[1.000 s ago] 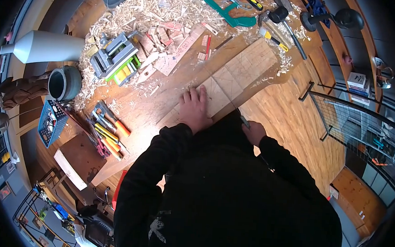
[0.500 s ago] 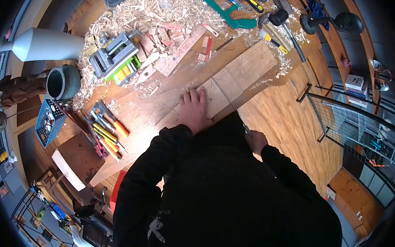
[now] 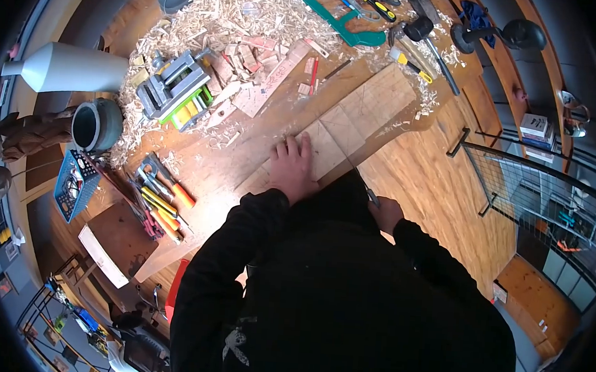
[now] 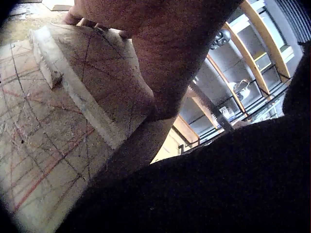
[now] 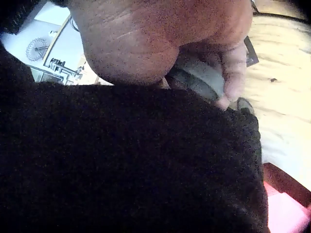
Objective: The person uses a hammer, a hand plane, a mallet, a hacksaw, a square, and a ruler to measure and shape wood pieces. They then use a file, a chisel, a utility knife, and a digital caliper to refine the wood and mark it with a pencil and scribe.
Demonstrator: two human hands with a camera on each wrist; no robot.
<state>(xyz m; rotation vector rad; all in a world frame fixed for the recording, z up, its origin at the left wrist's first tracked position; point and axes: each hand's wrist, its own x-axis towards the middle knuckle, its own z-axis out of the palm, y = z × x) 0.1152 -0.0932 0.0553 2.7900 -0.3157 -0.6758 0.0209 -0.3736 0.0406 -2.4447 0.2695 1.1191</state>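
Note:
A long pale board (image 3: 378, 99) with pencil lines lies diagonally along the bench's near edge. On its lower part my left hand (image 3: 292, 168) rests flat with fingers spread. In the left wrist view that hand (image 4: 170, 48) presses on a wooden piece (image 4: 107, 73) marked with dark and reddish lines. Past the edge, my right hand (image 3: 386, 214) grips a grey handle (image 3: 372, 196), whose thin blade runs up to the board's edge. The right wrist view shows my right hand (image 5: 165, 39) with fingers curled round the grey handle (image 5: 199, 80).
Wood shavings (image 3: 220, 11) cover the bench's far side, beside a grey and green vise (image 3: 178, 86). Pliers and chisels (image 3: 164, 202) lie at the left. A green saw (image 3: 342, 21), a black mallet (image 3: 418, 28) and a yellow-handled brush (image 3: 411, 62) lie at the back.
My right hand has shifted slightly down and away from the board with the grey handle, then stays nearly in place. My left hand has hardly moved on the wood.

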